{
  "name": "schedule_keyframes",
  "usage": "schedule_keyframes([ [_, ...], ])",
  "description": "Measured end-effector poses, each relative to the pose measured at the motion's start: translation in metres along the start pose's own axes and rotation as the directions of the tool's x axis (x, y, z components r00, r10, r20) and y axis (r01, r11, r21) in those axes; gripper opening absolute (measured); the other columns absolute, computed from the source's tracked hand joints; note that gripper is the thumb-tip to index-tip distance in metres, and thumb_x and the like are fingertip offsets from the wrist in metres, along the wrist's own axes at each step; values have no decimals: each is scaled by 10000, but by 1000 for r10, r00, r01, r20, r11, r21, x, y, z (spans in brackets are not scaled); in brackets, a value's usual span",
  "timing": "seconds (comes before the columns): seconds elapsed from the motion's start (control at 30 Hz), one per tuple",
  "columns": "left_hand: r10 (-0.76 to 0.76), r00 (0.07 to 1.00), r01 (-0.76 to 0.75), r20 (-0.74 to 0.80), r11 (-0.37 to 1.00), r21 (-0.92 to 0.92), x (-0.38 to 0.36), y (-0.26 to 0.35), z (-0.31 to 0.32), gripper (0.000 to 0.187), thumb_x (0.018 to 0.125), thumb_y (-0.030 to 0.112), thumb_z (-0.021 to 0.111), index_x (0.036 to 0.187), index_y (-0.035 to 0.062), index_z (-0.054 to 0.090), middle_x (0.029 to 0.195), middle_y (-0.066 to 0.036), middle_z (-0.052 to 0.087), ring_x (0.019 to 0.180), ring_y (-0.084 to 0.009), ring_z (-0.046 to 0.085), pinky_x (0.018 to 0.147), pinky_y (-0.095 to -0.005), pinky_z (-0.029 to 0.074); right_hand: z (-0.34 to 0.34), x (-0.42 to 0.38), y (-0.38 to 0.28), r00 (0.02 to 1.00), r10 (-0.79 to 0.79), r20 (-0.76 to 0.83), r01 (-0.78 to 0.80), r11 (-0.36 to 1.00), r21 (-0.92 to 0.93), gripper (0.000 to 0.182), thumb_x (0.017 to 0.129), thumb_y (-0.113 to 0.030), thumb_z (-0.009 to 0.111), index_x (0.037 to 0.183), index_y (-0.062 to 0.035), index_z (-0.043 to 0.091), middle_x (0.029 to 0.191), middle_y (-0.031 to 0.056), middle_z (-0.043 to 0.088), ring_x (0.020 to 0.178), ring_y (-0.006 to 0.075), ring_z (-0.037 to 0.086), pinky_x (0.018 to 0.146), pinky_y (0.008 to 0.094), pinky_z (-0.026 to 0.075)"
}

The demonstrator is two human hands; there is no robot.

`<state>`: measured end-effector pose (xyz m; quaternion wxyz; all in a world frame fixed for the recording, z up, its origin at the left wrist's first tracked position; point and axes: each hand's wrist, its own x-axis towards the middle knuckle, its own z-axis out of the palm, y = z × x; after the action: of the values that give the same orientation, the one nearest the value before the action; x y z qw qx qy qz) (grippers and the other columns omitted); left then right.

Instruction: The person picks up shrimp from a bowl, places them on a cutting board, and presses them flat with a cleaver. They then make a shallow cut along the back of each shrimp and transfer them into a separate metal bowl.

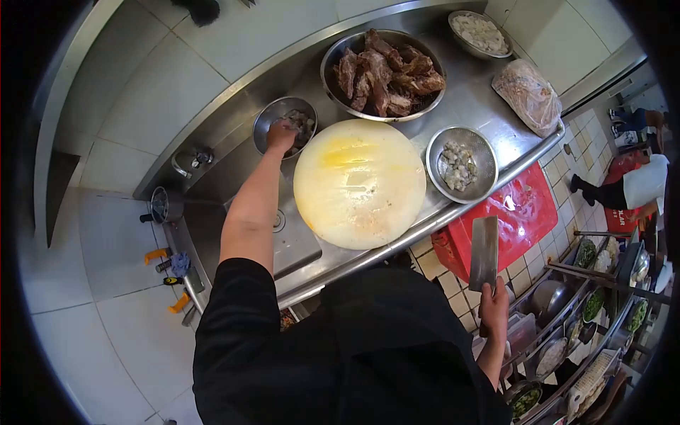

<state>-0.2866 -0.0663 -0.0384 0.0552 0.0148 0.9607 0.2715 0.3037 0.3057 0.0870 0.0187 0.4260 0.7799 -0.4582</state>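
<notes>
The left hand (282,133) was partly hidden in a small steel bowl (271,113); the pieces (306,126) there could not be identified. The cleaver's (484,248) handle was largely covered by the right hand (494,312). The red tub (524,212) was partly masked by the counter (467,92). A dark object (202,10) was cut off by the top edge.

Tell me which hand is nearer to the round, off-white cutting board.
Left. The left hand is in a round steel bowl beside the far-left edge of the cutting board; the right hand holds a rectangular steel cleaver past the near edge of the steel counter.
</notes>
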Motion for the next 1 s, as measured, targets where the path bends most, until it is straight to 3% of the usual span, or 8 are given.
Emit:
schedule_keyframes([
  [0.2, 23, 999, -27, 24, 987, 157, -2, 8, 28, 339, 770, 227, 759, 1082, 104, 711, 1107, -144, 725, 1078, -331, 679, 916, -414, 533, 15, -6, -27, 998, 59, 15, -57, 992, -113, 224, 991, -147, 559, 1158, 2, 568, 856, 213, 663, 808, 299, 650, 764, 409, 494],
  [0.27, -18, 999, 15, 37, 997, 81, -2, 6, 26, 375, 740, 218, 781, 1082, 85, 702, 1100, -142, 726, 1054, -323, 689, 907, -408, 535, 19, -11, -45, 997, -78, 10, 78, 975, -207, 237, 989, -158, 571, 1159, 6, 572, 882, 224, 667, 825, 333, 653, 772, 412, 494],
  [0.4, -79, 994, 97, 75, 959, -266, 4, -14, 21, 343, 751, 188, 801, 1046, 51, 697, 1029, -119, 740, 940, -271, 714, 833, -371, 556, 26, -10, -40, 995, 30, 91, -22, 996, -85, 261, 986, -159, 574, 1188, 6, 578, 917, 250, 659, 863, 359, 654, 790, 420, 490],
  [0.47, -196, 964, 266, 180, 697, -666, -15, -5, -3, 274, 801, 148, 794, 1028, 34, 692, 927, -74, 723, 834, -190, 693, 752, -305, 563, 27, -10, -47, 996, -16, 93, 26, 994, -108, 262, 985, -158, 577, 1185, 10, 579, 926, 252, 661, 870, 371, 656, 794, 423, 491],
  [0.63, -147, 958, 282, 247, 309, -908, -69, 25, -46, 216, 886, 69, 699, 1091, 48, 633, 957, -53, 669, 797, -161, 664, 751, -294, 578, 29, 4, -28, 992, -47, 121, 62, 990, -130, 270, 982, -151, 582, 1191, 21, 576, 967, 253, 665, 913, 413, 652, 816, 432, 493],
  [0.8, -21, 971, 213, 240, 540, -814, -119, 40, -27, 216, 851, 86, 736, 1046, 30, 664, 867, -54, 684, 734, -143, 667, 645, -279, 560, 33, 18, -42, 957, -234, 171, 255, 960, -115, 243, 989, -165, 580, 1151, 16, 575, 980, 269, 647, 937, 432, 638, 826, 446, 486],
  [0.87, 157, 968, -35, 196, 858, -513, -138, 46, -18, 257, 802, 120, 795, 1016, 13, 701, 771, -38, 687, 664, -119, 656, 588, -272, 526, 41, 23, -44, 936, -321, 145, 332, 941, -61, 222, 992, -175, 580, 1110, 13, 571, 956, 268, 636, 919, 426, 638, 806, 445, 487],
  [1.0, 130, 978, -57, 166, 922, -382, -175, 61, -3, 339, 757, 142, 843, 1048, 17, 723, 739, -32, 695, 621, -89, 633, 594, -269, 517, 54, 35, -47, 902, -374, 215, 386, 923, -16, 216, 991, -185, 582, 1077, 12, 561, 943, 261, 625, 909, 421, 639, 778, 442, 488],
])
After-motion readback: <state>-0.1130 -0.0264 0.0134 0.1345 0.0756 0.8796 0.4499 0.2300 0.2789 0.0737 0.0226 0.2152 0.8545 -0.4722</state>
